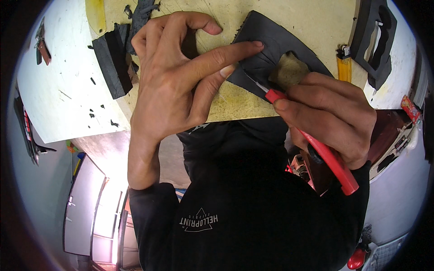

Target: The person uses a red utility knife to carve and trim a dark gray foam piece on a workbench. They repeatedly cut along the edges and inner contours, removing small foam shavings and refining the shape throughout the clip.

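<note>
A black foam-like sheet (278,36) lies on the yellowish tabletop (212,106), with fine curved lines across it. My left hand (169,74) reaches over from the left, its index fingertip pressing on the sheet and its thumb at the sheet's near edge. The other fingers are bent and spread, holding nothing. In my right hand (327,106) is a red utility knife (327,156), gripped like a pen. Its thin blade points up and left, over or against the sheet; contact cannot be made out. A tan patch (289,70) shows beside my right fingers, a hole or a separate piece.
Left of my left hand stands a black block (113,63), with a ragged black strip (142,18) behind it. Small black scraps (91,113) dot the left side. At right are a yellow-handled tool (344,67) and a black piece with cut-outs (373,45). Pliers-like brown-handled tool (44,50) lies far left.
</note>
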Demonstrator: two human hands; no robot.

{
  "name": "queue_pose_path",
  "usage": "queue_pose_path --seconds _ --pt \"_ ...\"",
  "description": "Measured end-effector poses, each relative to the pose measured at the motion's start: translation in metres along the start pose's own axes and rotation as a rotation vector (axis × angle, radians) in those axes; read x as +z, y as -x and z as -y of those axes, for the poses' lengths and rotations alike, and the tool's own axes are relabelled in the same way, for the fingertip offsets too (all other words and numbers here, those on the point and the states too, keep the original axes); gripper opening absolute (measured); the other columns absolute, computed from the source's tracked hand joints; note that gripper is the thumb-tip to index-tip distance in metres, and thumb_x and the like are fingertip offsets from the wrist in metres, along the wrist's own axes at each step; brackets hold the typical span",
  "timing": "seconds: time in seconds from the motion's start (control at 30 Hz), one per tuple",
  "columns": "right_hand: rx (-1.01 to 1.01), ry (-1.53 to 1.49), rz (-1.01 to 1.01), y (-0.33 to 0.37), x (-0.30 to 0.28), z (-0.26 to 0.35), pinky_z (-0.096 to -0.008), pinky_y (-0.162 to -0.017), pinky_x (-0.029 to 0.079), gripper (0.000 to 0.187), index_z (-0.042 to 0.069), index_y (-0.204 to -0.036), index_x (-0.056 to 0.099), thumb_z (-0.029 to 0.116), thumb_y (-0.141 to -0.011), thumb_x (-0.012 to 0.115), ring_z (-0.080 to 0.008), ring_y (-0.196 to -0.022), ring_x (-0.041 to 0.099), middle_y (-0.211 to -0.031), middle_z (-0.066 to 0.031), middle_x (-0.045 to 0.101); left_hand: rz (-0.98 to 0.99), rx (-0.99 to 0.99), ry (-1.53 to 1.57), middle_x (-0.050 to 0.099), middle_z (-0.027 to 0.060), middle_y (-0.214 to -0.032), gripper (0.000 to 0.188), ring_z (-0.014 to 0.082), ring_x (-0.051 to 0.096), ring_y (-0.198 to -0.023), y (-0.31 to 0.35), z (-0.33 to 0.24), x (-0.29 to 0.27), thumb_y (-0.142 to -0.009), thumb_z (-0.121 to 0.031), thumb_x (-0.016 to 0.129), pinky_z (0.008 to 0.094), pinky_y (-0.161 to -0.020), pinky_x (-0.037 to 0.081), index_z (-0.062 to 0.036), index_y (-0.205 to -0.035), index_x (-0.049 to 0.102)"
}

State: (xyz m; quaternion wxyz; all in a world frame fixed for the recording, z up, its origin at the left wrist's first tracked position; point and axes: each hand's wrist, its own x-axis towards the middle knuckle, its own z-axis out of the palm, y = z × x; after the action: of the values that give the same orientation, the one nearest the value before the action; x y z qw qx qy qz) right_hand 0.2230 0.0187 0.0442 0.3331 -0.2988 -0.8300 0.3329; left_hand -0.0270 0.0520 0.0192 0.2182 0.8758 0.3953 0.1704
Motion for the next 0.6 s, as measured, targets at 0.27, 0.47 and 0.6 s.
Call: queue_pose_path --seconds 0.27,0.47,0.6 --pt "-0.039 -0.106 0.046 -0.009 -0.012 -0.014 -0.0288 -0.042 0.047 0.028 -0.006 -0.096 0.068 0.008 -0.075 0.078 -0.0199 -0.054 0.064 -0.071 -0.0155 0.064 -0.007 0.004 0.007 0.059 0.0052 -0.11 0.03 0.0227 0.049 -0.1 0.001 0.001 0.002 -0.088 -0.027 0.066 0.036 -0.092 0.035 -0.022 -0.114 0.079" --pt "-0.037 -0.191 0.116 -0.01 -0.023 -0.023 -0.0257 -0.046 0.047 0.027 -0.007 -0.1 0.068 0.009 -0.08 0.077 -0.0169 -0.053 0.063 -0.068 -0.0115 0.063 -0.025 0.029 0.005 0.059 0.0052 -0.111 0.029 0.0222 0.048 -0.099 0.002 0.004 0.005 -0.088 -0.027 0.067 0.0356 -0.09 0.035 -0.0216 -0.113 0.08" --pt "-0.113 -0.186 0.153 -0.012 -0.027 -0.034 -0.0246 -0.049 0.05 0.036 -0.005 -0.103 0.068 0.023 -0.083 0.077 -0.0163 -0.053 0.063 -0.068 -0.01 0.063 -0.019 0.015 0.004 0.059 0.0049 -0.111 0.029 0.0219 0.048 -0.099 0.003 0.002 0.003 -0.087 -0.027 0.067 0.0356 -0.09 0.036 -0.0211 -0.113 0.08"
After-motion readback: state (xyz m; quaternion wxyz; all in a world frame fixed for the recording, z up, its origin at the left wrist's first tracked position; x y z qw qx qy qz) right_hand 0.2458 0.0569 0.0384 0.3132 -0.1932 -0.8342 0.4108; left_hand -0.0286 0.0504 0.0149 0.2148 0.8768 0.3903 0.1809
